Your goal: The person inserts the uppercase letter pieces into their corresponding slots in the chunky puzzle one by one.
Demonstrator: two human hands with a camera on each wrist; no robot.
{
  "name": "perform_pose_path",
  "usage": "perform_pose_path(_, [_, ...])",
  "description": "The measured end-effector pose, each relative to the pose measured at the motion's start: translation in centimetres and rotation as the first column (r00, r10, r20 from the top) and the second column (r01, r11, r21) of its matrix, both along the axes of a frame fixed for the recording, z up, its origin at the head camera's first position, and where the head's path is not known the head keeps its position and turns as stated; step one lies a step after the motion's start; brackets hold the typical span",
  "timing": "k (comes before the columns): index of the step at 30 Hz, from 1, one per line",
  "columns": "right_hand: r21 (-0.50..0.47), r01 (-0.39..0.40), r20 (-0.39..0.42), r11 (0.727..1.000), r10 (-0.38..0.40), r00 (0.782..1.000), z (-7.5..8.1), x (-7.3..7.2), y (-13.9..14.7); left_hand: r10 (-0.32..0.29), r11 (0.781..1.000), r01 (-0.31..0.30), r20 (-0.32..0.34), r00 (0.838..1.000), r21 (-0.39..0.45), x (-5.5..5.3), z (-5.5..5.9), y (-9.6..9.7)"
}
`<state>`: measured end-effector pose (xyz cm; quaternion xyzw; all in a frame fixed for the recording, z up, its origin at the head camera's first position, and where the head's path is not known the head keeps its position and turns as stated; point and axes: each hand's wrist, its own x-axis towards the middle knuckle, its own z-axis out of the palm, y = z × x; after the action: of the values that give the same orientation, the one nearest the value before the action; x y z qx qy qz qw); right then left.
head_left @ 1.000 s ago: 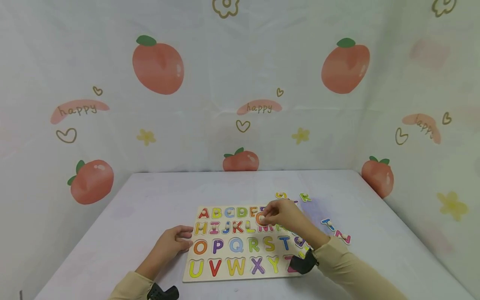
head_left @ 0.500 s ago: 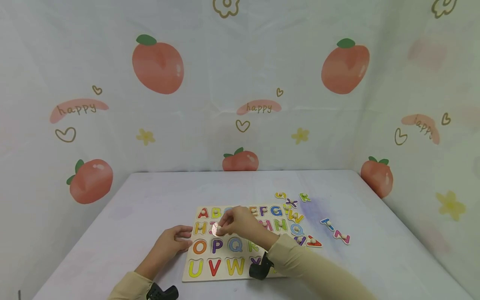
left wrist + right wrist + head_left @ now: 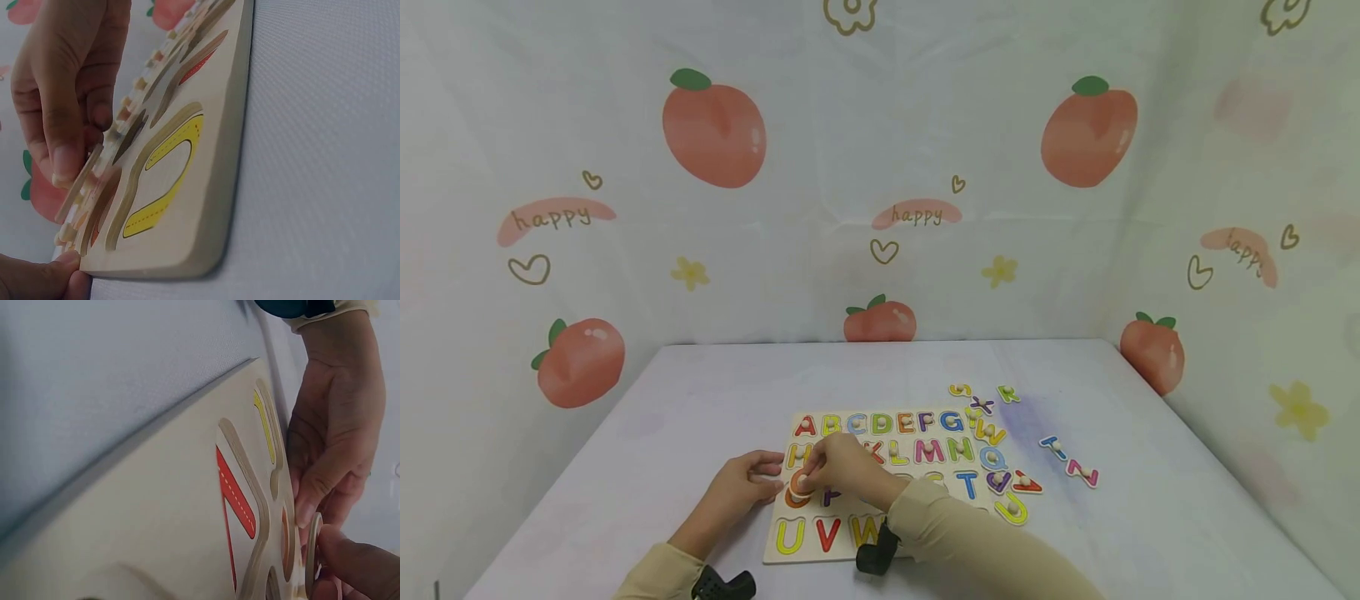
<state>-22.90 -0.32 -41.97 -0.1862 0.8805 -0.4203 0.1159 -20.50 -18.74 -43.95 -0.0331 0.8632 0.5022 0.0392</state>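
My right hand (image 3: 846, 467) pinches an orange letter O piece (image 3: 802, 483) by its knob. It holds the piece tilted just above the orange O recess of the wooden alphabet puzzle board (image 3: 816, 513). In the left wrist view the raised O piece (image 3: 80, 182) shows edge-on between the fingers and the board. At the board's left edge, my left hand (image 3: 741, 483) touches the side with thumb and fingers. The right wrist view shows this left hand (image 3: 344, 434) with its thumb against the edge. Part of the second and third rows is hidden behind my right hand.
Knobbed letters fill the visible top-row slots. Loose letters lie right of and behind the board, among them Q (image 3: 992, 458), W (image 3: 990, 432), U (image 3: 1012, 509), T (image 3: 1052, 447), Z (image 3: 1082, 474) and R (image 3: 1008, 394). A printed cloth hangs behind the table.
My right hand has carried the O piece leftward and toward me, from the upper right of the board to its third-row left end. My left hand has stayed at the edge.
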Motion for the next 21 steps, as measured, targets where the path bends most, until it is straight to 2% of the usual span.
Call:
perform_pose_path(5, [0.023,-0.012,-0.019,1.000,0.013,1.000,-0.1,0.0,-0.5,0.001,1.000,-0.001,0.003,1.000,-0.008,0.0,0.0,0.0])
perform_pose_path(11, [0.001,-0.017,0.012,1.000,0.017,1.000,-0.2,0.3,-0.8,-0.005,0.999,0.005,0.003,1.000,-0.035,-0.1,-0.1,-0.1])
perform_pose_path(21, [0.010,-0.033,0.006,0.999,0.033,0.999,-0.3,0.4,-1.4,-0.006,1.000,0.006,0.000,1.000,-0.018,0.1,0.1,-0.1])
